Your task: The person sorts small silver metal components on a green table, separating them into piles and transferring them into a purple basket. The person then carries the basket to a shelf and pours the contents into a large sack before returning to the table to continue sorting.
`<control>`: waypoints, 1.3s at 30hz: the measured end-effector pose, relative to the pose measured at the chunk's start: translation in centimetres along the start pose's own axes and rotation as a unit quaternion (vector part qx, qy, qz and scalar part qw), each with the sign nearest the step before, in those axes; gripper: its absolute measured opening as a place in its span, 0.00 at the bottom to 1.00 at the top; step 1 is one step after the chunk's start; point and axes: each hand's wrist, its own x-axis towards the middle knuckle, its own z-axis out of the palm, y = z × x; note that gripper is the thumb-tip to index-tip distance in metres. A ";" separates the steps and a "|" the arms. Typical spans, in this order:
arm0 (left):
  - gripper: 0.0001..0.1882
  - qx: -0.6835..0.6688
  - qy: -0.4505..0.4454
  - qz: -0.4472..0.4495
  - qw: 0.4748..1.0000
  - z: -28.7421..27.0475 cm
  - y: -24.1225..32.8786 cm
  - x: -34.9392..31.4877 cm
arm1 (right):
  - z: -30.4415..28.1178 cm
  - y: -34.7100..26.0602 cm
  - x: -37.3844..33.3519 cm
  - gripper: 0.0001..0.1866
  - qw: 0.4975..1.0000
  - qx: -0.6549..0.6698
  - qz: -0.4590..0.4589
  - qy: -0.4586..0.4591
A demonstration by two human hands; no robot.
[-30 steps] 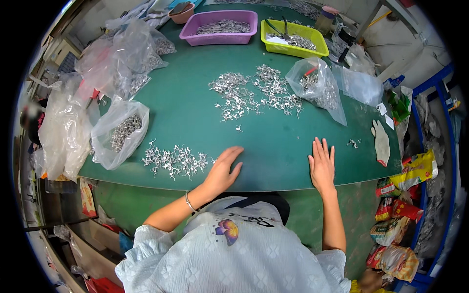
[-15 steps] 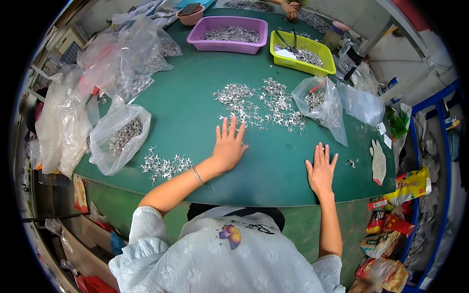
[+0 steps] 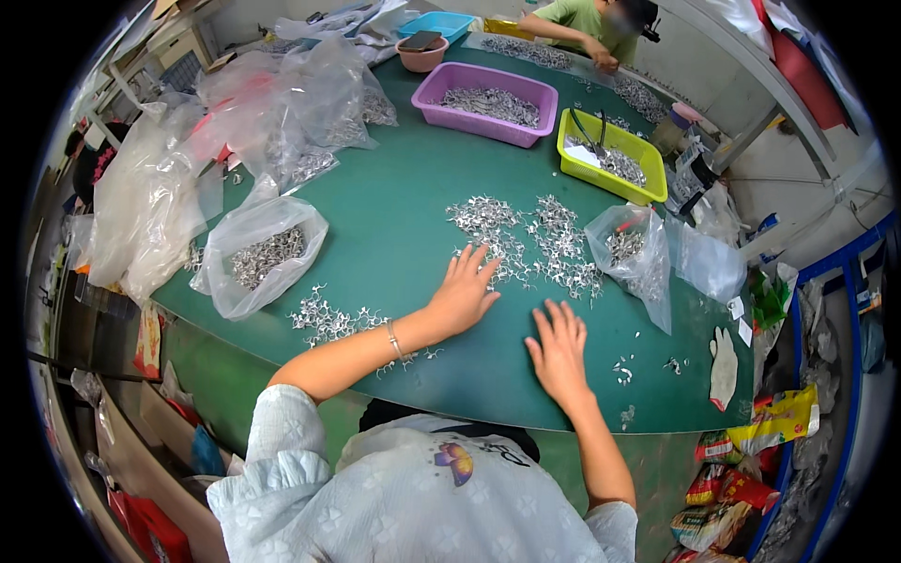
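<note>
Small silver metal clip-like parts lie in two loose heaps on the green table (image 3: pixel 394 216), a left heap (image 3: pixel 488 225) and a right heap (image 3: pixel 560 239). My left hand (image 3: pixel 462 298) is spread at the near edge of the left heap, its fingertips by the lowest parts. Lower and to the right, my right hand (image 3: pixel 560 358) lies with fingers extended and apart on the tabletop. Neither hand visibly holds anything. A third group of parts (image 3: pixel 328 319) sits left of my left forearm, with a few pieces under the wrist. Small bits (image 3: pixel 623 370) are scattered right of my right hand.
Open plastic bags of parts stand at left (image 3: pixel 267 258) and right (image 3: pixel 629 249). Beyond are a purple basin (image 3: pixel 436 113) and a yellow-green basin (image 3: pixel 648 188) with pliers. A white glove (image 3: pixel 722 371) lies near the right edge. Another person (image 3: pixel 582 23) works across the table.
My right hand has moved left, closer to my left hand. Small bits now show on the table to its right. The view has shifted, bringing more of the other person into sight.
</note>
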 end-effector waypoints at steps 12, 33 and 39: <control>0.23 -0.076 0.052 -0.012 0.996 -4.0 3.2 -9.4 | 1.0 -3.1 -7.8 0.24 0.997 -0.003 0.026 0.071; 0.28 0.073 0.470 -0.216 0.853 -1.6 -5.5 -19.4 | 3.3 -3.0 -8.2 0.13 0.975 -0.019 0.029 0.221; 0.28 0.083 0.462 -0.214 0.857 -1.9 -5.4 -19.0 | 3.5 -2.6 -7.9 0.11 0.976 0.018 0.060 0.211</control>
